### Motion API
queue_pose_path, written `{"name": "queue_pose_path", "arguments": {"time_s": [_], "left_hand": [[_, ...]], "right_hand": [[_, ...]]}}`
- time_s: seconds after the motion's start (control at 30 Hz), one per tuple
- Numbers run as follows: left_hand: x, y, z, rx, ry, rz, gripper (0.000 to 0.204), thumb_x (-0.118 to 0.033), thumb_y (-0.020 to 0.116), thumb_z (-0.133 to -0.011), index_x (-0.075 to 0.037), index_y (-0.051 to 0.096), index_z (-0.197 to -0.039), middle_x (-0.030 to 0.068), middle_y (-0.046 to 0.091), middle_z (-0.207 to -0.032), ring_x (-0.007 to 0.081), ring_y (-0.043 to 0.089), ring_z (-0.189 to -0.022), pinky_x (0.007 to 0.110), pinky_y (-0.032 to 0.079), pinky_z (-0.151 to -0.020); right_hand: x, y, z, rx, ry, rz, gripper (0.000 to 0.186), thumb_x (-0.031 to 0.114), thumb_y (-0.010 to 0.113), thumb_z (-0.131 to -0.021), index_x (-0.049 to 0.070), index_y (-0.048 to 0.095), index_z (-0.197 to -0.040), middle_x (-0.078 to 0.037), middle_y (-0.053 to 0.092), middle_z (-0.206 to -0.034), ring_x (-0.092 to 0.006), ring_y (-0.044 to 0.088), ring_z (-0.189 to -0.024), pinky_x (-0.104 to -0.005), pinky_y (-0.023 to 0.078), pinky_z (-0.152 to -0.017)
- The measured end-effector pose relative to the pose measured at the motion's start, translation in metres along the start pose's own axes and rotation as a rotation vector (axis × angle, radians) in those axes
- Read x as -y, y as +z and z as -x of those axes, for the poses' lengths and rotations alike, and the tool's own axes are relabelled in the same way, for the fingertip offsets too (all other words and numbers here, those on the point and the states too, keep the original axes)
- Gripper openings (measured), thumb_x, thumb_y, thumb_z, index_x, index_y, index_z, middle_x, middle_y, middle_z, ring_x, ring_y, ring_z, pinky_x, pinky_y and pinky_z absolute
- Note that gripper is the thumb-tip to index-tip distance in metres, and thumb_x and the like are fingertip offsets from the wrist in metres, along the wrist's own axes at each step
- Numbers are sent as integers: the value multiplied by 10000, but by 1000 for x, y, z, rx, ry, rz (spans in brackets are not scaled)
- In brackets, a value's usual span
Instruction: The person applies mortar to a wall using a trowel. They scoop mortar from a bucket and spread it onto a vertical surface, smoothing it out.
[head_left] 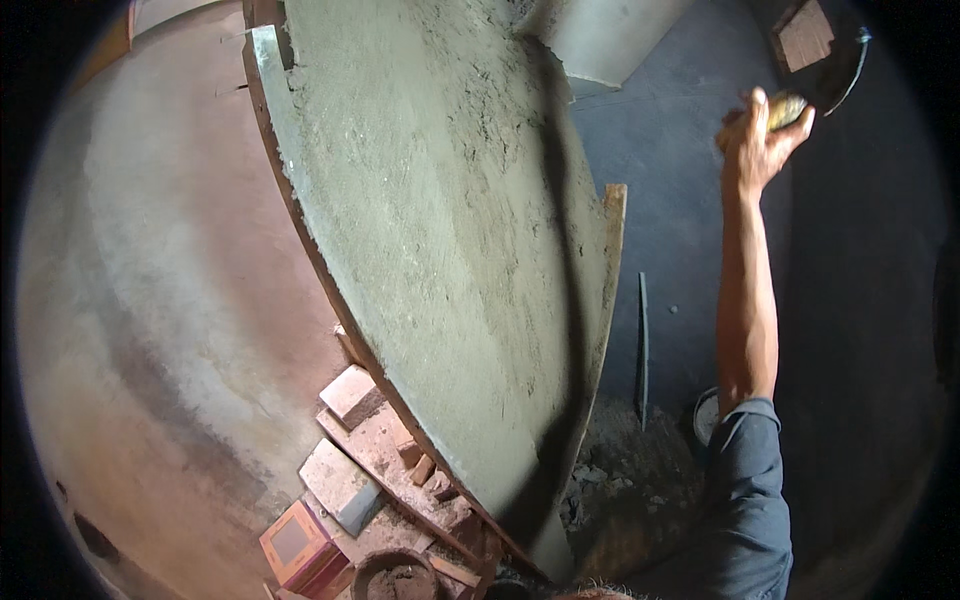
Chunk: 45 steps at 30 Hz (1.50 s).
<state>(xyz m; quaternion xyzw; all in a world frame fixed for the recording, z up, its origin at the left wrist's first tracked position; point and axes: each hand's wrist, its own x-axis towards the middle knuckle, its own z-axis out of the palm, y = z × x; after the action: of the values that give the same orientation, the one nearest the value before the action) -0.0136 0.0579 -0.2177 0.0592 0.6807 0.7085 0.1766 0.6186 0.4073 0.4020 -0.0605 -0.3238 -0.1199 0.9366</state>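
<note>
A: Right hand (762, 150), grip, quick?

B: Closed; I've got thumb and fingers wrapped on a small yellowish object (787, 110), mostly covered, so from my end I can't name it

A: Where's that object?

B: Upper right of my head view, arm stretched out nearly straight from a dark sleeve (750, 490); it's right of the grey plastered panel (450, 250), well apart from it in view, with a curved pale strand (860, 70) near it; can't tell if they connect

A: Left hand?

B: Outside my view, can't tell its grip

A: Panel, fast?

B: Big, grey, smoother on the left, rougher and pitted toward the upper right; dark shadow band running down it, long edging strip (315, 240) along the left side, wooden board (612, 260) along the right

A: Lower left?

B: I see two pale blocks (340, 485), an orange-and-purple box (300, 547) just beside them, and a round tub (360, 575) with brown stuff in it, cut off by the bottom edge

A: Right of the board?

B: Thin stick (643, 350) on the dark floor, rubble (590, 490) lower down, and a round container (706, 415) partly behind my arm
</note>
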Motion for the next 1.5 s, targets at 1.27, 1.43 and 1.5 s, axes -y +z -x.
{"name": "queue_pose_path", "arguments": {"time_s": [1.27,1.43,1.5], "left_hand": [[22,-97,89,62,-9,222,666,-50,646,-798,54,311,-1364,179,435,-1345,259,469,-1186,326,373,-987],[23,-104,86,23,20,304,650,22,621,-775,29,333,-1358,168,446,-1336,246,487,-1167,327,399,-966],[21,-103,85,16,-16,242,665,31,627,-766,22,330,-1361,173,445,-1339,256,508,-1147,330,415,-953]], "right_hand": [[335,-141,561,2849,292,137,331,245,474,-886,27,477,-1135,-268,621,-925,-435,595,-899,-502,476,-785],[345,-122,636,2921,553,-173,316,296,475,-881,40,512,-1064,-286,614,-906,-462,589,-846,-532,465,-688],[348,-125,649,3155,1063,-71,340,310,479,-881,27,519,-1066,-279,618,-928,-445,601,-848,-513,472,-692]]}}
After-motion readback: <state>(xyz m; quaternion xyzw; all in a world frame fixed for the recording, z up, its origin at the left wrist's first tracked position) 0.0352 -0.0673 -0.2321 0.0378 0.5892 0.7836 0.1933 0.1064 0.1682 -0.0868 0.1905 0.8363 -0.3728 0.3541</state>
